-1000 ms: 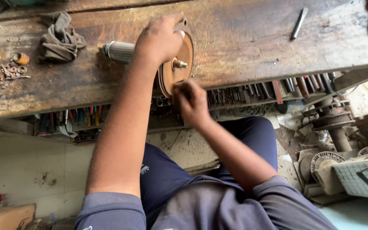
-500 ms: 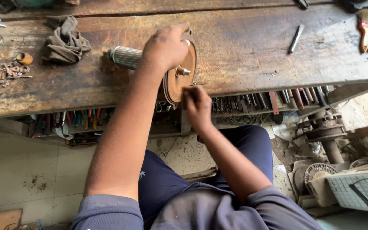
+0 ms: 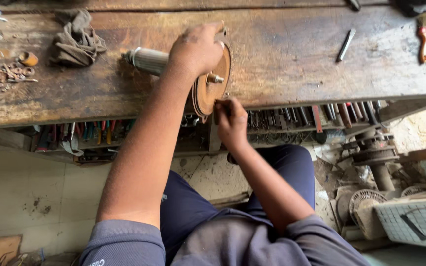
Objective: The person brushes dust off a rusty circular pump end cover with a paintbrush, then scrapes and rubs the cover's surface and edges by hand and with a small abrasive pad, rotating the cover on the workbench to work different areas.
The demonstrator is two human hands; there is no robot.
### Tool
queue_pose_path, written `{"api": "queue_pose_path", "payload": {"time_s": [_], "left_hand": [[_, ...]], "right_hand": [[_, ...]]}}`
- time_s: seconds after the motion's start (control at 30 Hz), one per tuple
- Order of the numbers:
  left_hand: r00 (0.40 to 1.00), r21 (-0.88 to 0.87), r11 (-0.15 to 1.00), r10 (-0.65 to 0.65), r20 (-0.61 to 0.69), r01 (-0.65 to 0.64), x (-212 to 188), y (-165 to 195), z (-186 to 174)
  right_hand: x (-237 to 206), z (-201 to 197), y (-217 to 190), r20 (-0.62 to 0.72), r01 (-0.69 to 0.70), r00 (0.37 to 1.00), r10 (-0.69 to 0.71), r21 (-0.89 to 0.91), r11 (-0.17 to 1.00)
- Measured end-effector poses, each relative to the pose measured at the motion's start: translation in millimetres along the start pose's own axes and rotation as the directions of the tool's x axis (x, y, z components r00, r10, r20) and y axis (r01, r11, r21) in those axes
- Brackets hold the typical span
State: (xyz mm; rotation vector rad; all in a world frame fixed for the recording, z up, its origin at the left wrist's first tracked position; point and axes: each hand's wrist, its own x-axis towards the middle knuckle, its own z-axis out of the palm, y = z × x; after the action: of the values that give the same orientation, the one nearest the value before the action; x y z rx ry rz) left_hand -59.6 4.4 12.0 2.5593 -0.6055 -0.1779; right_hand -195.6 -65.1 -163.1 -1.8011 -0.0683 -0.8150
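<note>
Rotor on the bench edge

Rotor (image 3: 146,60) lies on the bench (image 3: 292,54), its disc (image 3: 212,93) overhanging the edge. My left hand (image 3: 196,49) is clamped over the disc; my right hand (image 3: 230,120) pinches together at its lower rim.

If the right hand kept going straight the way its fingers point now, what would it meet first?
The right hand points up toward the bench edge, fingertips at the lower rim of the rusty round disc held by the left hand. It would likely meet that disc at once; depth is unclear.
</note>
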Motion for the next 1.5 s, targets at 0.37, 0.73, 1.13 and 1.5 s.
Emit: {"api": "queue_pose_path", "payload": {"time_s": [0.37, 0.73, 1.13, 1.5], "left_hand": [[0.999, -0.052, 0.999, -0.013, 0.040, 0.015, -4, 2, -5], [0.998, -0.015, 0.999, -0.028, 0.064, 0.029, -8, 7, -8], [1.000, 0.004, 1.000, 0.023, -0.007, -0.023, -2, 0, -3], [0.999, -0.001, 1.000, 0.030, -0.025, -0.030, -5, 2, -4]], "right_hand": [[20, 3, -18, -0.006, -0.090, 0.996, 0.091, 0.062, 0.994], [21, 11, 0, 0.037, -0.026, 0.999, 0.024, 0.059, 0.998], [24, 13, -9, -0.074, -0.128, 0.989, 0.129, 0.028, 0.991], [34, 15, -11, -0.077, 0.062, 0.995, -0.068, -0.083, 0.995]]}}
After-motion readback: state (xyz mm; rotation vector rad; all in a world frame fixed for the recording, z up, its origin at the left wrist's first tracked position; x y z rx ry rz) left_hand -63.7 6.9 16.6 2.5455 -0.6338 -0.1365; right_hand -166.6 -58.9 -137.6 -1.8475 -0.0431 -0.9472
